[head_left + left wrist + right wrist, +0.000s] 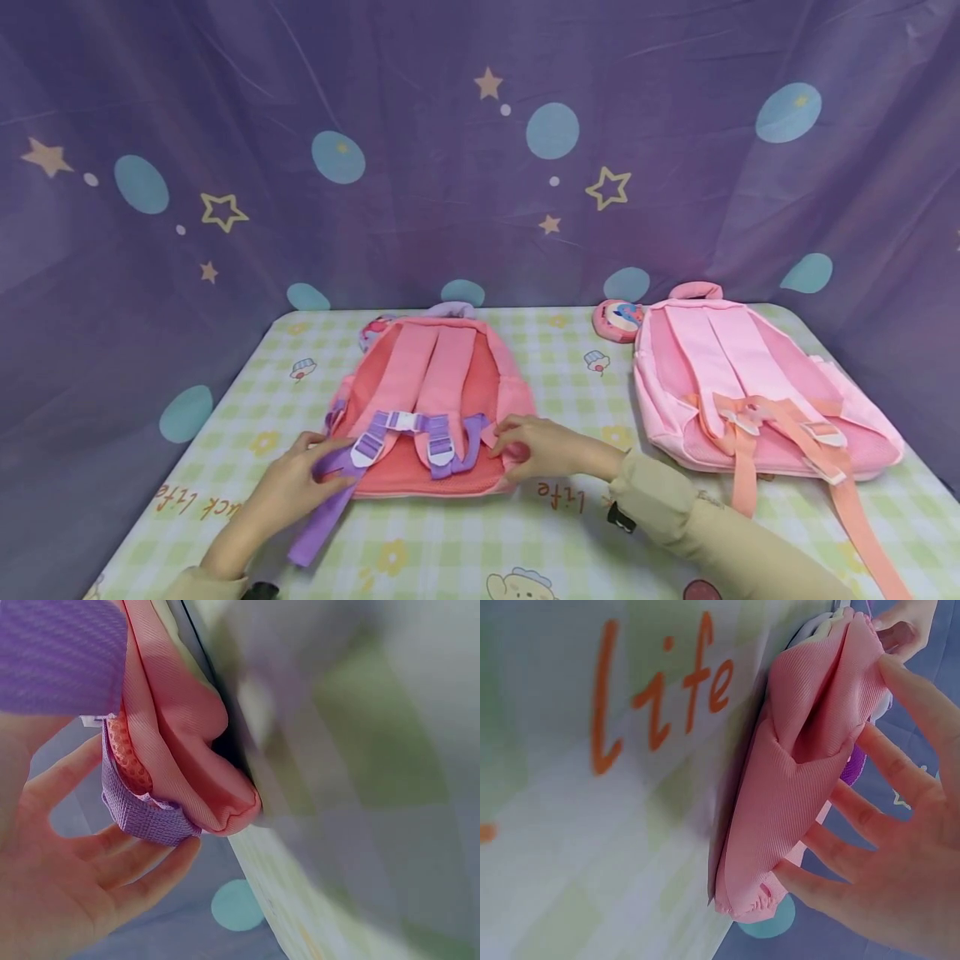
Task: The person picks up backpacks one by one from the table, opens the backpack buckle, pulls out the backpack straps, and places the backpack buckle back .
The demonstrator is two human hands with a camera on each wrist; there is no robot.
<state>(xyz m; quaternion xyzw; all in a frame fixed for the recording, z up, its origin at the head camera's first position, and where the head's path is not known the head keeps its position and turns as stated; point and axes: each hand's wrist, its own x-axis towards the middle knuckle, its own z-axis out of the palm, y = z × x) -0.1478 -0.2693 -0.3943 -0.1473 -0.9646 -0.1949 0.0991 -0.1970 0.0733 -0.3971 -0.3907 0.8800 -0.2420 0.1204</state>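
A coral-pink backpack (420,375) lies on the cloth with its shoulder straps facing up and its top toward the curtain. White buckles and purple webbing (322,521) cross its lower part. At the bag's lower left side is the left hand (288,487), fingers bent loosely by the webbing; in the left wrist view its fingertips (184,851) touch a purple strap (150,817). The right hand (543,448) rests on the lower right corner. Seen from the right wrist, that hand (889,832) has spread fingers touching the pink side panel (780,795).
A light pink backpack (738,375) with orange straps lies to the right, a round pink pouch (618,321) at its upper left. A small pouch (373,332) sits beside the coral bag's top. Behind the checked tablecloth (450,550) hangs a purple curtain (450,75).
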